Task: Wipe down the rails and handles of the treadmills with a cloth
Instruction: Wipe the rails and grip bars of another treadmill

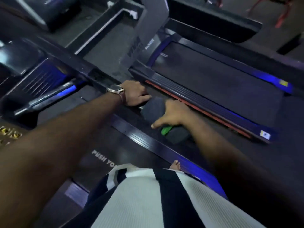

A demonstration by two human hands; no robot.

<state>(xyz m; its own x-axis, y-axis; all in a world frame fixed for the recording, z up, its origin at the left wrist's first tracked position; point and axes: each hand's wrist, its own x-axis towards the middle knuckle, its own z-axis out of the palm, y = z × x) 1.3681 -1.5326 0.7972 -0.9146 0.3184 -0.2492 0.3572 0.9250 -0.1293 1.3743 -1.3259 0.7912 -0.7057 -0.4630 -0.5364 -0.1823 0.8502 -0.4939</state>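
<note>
Standing on a treadmill belt (98,145). Left hand (134,94), watch (116,89) on wrist, fingers curled over the handrail (97,79). Right hand (174,114) just beside it, fingers clamped over the dark cloth (154,109) draped on the same rail, thumb sticking out. Green part (166,130) just below the thumb. 2nd treadmill (213,79) alongside.

1. Belt print (103,159) "PUSH YO": rest hidden by shirt (148,195).
2. R hand (174,112): far fingers hidden behind dark grey wad (154,107); cloth or foam grip, can't tell.
3. L hand (134,94): fingertips hidden under handrail (98,82).
4. Green item (166,130): part covered by R wrist, blurred.
5. Stickers (265,134) on next treadmill (213,79): too small to read.
</note>
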